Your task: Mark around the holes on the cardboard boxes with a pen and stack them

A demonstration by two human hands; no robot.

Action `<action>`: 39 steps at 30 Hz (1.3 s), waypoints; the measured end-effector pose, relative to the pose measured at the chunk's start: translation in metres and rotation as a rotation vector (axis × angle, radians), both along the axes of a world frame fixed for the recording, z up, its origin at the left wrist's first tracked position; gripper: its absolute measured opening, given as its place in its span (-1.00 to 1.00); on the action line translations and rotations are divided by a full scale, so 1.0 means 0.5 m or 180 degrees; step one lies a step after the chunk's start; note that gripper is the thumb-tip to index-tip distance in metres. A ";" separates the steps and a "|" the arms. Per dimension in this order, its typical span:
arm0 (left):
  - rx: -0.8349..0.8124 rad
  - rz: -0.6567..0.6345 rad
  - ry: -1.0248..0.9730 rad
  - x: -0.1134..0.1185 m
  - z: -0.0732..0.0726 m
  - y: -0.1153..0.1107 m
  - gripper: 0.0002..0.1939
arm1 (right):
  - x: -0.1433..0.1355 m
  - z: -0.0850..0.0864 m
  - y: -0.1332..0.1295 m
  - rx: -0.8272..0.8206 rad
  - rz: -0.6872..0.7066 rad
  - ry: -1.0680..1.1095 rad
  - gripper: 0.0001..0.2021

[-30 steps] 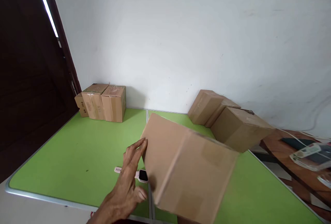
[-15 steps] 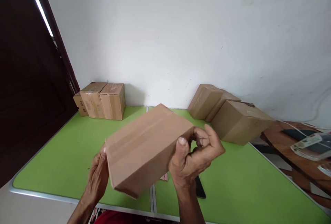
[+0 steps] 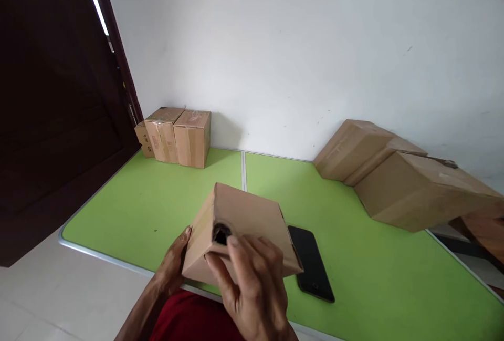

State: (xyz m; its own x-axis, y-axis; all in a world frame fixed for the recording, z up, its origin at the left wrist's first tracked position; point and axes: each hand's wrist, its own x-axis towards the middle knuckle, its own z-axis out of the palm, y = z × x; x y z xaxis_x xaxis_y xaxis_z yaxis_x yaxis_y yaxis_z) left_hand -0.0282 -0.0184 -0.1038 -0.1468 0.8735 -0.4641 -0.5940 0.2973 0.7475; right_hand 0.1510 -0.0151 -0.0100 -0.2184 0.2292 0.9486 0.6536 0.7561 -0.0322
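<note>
A small brown cardboard box [image 3: 248, 209] is tilted in front of me over the table's near edge. At its near corner is a ragged dark hole [image 3: 221, 233]. My left hand [image 3: 173, 259] is closed on the left side of the box, its fingers partly hidden behind it. My right hand [image 3: 255, 278] is at the near end, with thumb and index finger bent around the edge just below the hole. The other right fingers are curled against the box.
A black phone [image 3: 313, 265] lies on the green folding table [image 3: 378, 283], right of the box. Several cardboard boxes stand at the back left [image 3: 191, 138] and back right [image 3: 409, 188], near the white wall [image 3: 275, 52]. A dark door [image 3: 59, 94] is at the left.
The box has been turned and lowered toward me, bringing the holed corner into view. My right hand has moved from its right side to that corner. The view has shifted, uncovering the phone.
</note>
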 end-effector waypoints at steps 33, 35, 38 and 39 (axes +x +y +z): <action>0.1791 0.0344 0.2528 0.080 0.130 -0.029 -0.48 | 0.106 0.067 -0.012 -0.1555 0.0878 -0.0081 -0.80; 0.2038 0.0073 0.2713 0.085 0.136 -0.023 -0.48 | 0.119 0.071 -0.008 -0.1492 0.0503 0.0106 -0.83; 0.2436 -0.0383 0.2887 0.088 0.143 -0.025 -0.44 | 0.127 0.072 0.001 -0.1347 -0.0419 0.0229 -0.66; 0.2592 -0.0513 0.2928 0.091 0.145 -0.027 -0.43 | 0.127 0.073 0.005 -0.1462 -0.0605 0.0183 -0.48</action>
State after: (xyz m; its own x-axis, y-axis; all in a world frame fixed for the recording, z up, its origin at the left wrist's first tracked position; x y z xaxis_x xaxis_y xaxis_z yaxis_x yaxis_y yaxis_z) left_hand 0.0171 -0.0318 -0.0313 0.0052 0.8975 0.4409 0.2496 -0.4282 0.8685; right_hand 0.2147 -0.0128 0.0262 -0.0827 0.6568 0.7495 0.7659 0.5231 -0.3739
